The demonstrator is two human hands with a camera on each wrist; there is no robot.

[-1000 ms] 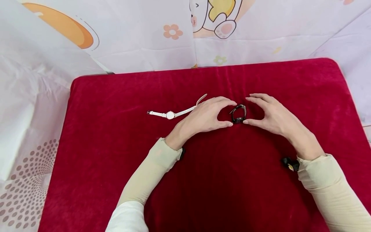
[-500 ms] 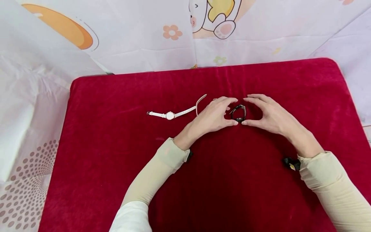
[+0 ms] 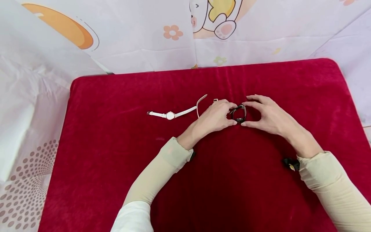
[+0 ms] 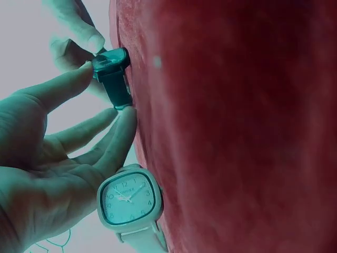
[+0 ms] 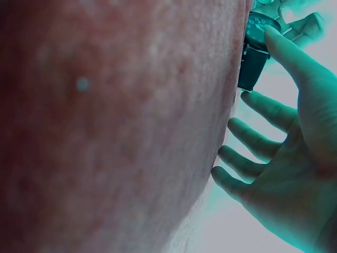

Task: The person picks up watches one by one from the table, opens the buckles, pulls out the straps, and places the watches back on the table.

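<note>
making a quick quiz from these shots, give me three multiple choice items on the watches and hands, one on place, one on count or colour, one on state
1. Where does the white watch lie relative to the dark watch?
A. Toward the person's left of it
B. Toward the person's right of it
C. On top of it

2. What colour is the cloth under the watches?
A. Blue
B. Red
C. Green

3. How is the dark watch handled?
A. It lies untouched
B. Only one hand touches it
C. The left hand and the right hand both have fingertips on it

Answers: 1 A, the head view shows the white watch laid out flat to the left of both hands. 2 B, the cloth is deep red in the head view. 3 C, the head and left wrist views show fingertips of both hands on it.
</note>
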